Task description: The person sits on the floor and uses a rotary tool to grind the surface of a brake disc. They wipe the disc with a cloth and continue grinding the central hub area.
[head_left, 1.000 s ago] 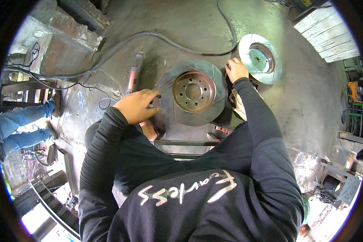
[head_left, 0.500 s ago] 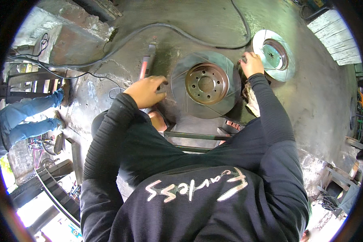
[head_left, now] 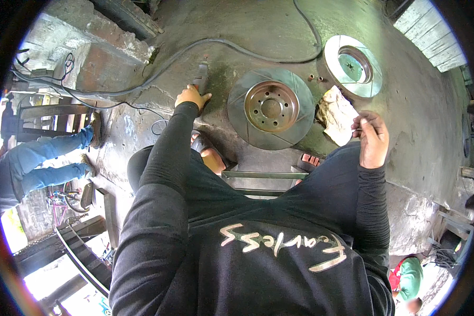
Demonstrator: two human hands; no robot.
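A slotted brake disc lies flat on the floor in front of me, its rusty hub facing up. To its left is a grey and red die grinder, its tip pointing away from me. My left hand is closed around the grinder's near part, hiding it. A stained, pale cloth lies against the disc's right side. Just right of the cloth, my right hand is raised with its fingers curled to the thumb in a pinch; what is between them, if anything, does not show.
A second slotted disc rests at the far right, near two small copper-coloured pieces. A thick black hose curves across the floor behind. Another person's legs are at left; a person in green is at lower right.
My left hand has moved away from the disc onto the grinder. My right hand has left the small pieces and come back towards me, to the right of the cloth, which is now in full view.
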